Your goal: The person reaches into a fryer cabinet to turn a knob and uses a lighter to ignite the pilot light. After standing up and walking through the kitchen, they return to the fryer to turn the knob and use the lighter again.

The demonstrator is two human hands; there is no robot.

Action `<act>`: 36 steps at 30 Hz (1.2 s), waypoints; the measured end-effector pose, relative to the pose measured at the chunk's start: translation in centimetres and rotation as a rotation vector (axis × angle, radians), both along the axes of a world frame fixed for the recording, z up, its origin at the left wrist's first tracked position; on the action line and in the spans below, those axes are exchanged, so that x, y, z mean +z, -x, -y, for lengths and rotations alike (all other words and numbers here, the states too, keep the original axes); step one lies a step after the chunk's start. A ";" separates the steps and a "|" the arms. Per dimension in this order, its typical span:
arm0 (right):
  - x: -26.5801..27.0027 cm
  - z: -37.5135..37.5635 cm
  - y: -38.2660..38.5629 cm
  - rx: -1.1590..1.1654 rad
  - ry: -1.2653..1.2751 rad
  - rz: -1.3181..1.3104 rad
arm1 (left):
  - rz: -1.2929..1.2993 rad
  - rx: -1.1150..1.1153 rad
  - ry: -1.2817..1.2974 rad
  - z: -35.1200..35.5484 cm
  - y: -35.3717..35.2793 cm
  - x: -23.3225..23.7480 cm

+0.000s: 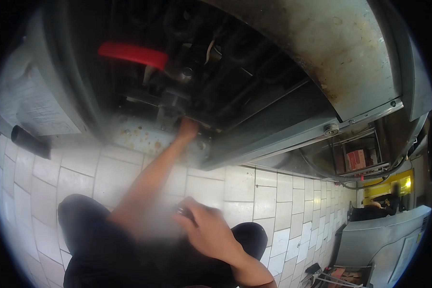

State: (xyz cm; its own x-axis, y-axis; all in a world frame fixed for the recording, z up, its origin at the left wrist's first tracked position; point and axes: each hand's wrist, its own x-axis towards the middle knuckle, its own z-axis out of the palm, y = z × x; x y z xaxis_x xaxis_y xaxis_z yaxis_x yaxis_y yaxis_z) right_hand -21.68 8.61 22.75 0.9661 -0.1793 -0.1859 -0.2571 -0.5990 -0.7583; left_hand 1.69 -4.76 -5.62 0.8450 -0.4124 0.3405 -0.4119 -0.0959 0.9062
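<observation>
"Two hands! What is left of them?"

"Far left of the left grip is a black tube point(31, 141). Nearer, just past it and up, is a red handle point(132, 54). A dark metal fitting point(174, 102) is right beside it."

"What does the left hand point(188, 129) hold?"

"I can't tell. It reaches into the open machine point(269, 137), by that fitting, and its fingertips are hidden."

"And the right hand point(209, 230)?"

"It hangs over the tiles point(240, 189), nearer the knees. Its fingers curl in, and they seem to pinch a small dark thing point(181, 210). It's too blurry to name."

"Which bit of work is this?"

"I'd say feeling or working at the low fitting. A move there calls for small, careful fingers, because the pipes are close."

"Anything right of both grips?"

"A red box point(357, 159), then a person point(384, 204) far off."
</observation>
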 end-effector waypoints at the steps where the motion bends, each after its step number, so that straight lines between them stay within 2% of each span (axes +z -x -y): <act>1: 0.0 0.0 0.0 0.001 0.001 -0.008 | 0.034 -0.002 -0.013 -0.1 0.1 0.2; 5: -0.1 0.0 0.1 0.006 -0.022 -0.026 | -0.041 -0.016 0.095 -0.2 0.1 0.8; 13: -0.3 -0.1 0.0 0.001 -0.008 -0.007 | -0.061 -0.027 -0.017 0.0 -0.1 0.0; 23: -1.0 -0.1 0.1 -0.005 -0.018 0.038 | 0.006 0.023 0.045 -0.2 0.3 0.8; 25: -1.0 0.0 0.1 -0.006 -0.015 0.033 | 0.019 0.026 -0.035 -0.2 0.3 0.5; 29: -1.0 0.0 0.1 -0.010 -0.012 0.013 | 0.004 0.041 -0.030 0.7 -0.2 -1.2; 31: -0.9 0.0 0.1 -0.009 -0.008 0.010 | -0.083 -0.005 -0.035 0.1 0.1 0.0; 36: -0.8 0.0 0.0 -0.004 0.015 -0.003 | -0.010 0.013 -0.005 -0.2 0.3 0.7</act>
